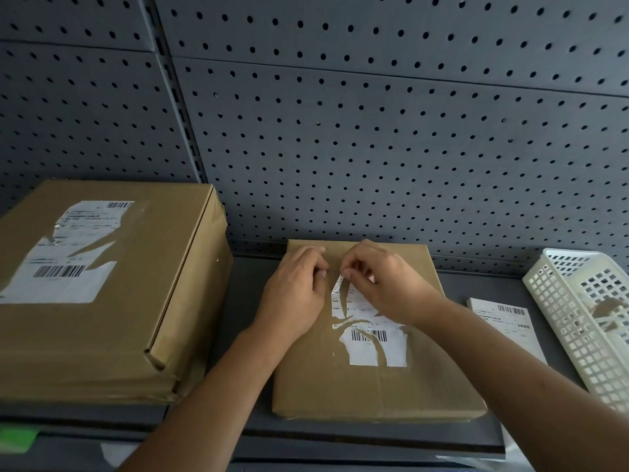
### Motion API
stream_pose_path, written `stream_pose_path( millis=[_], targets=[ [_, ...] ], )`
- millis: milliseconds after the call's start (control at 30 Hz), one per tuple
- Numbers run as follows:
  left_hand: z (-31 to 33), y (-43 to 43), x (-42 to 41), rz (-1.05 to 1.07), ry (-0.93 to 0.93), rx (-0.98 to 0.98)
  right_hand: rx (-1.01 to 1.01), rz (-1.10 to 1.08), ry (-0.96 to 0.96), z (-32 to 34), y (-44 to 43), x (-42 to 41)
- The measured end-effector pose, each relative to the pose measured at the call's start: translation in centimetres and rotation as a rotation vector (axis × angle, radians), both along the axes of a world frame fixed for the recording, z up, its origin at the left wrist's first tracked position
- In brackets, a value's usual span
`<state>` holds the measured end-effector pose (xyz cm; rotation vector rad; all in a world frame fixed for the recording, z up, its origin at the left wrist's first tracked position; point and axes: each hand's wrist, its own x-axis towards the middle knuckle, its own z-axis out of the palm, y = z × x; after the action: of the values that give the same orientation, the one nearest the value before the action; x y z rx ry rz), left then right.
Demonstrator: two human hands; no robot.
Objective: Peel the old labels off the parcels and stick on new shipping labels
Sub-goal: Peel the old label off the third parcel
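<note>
Head view: grey shelf [476,291], pegboard wall [374,148]; right fingers [355,279] in pinch on torn label [371,340], left fingers [315,262] curled atop parcel [340,386].

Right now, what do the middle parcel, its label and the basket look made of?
The parcel: brown cardboard, matte, with creased edges. The label: thin white paper, matte, torn into ragged strips, printed barcode. The basket: probably moulded plastic, off-white, slightly glossy, with a regular grid of holes.
</note>
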<state>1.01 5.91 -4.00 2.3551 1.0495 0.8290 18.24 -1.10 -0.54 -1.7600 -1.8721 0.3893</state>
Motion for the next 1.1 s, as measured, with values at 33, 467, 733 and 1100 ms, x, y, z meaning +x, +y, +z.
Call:
stream_pose_path(
  millis=[33, 467, 733, 1100],
  targets=[
    [0.0, 0.0, 0.0, -0.001, 0.002, 0.002, 0.008, -0.005, 0.028, 0.0, -0.2, 0.0],
    [0.0, 0.0, 0.0, 0.005, 0.026, -0.003, 0.031, -0.052, 0.004, -0.6, -0.8, -1.2],
    [0.3, -0.2, -0.1, 0.005, 0.039, -0.003, -0.105, -0.062, 0.408, 1.5, -2.5, -1.1],
    [1.2, -0.7, 0.1, -0.058, 0.187, 0.102, -0.078, -0.075, 0.672, 2.6, -3.5, -1.1]
  ],
)
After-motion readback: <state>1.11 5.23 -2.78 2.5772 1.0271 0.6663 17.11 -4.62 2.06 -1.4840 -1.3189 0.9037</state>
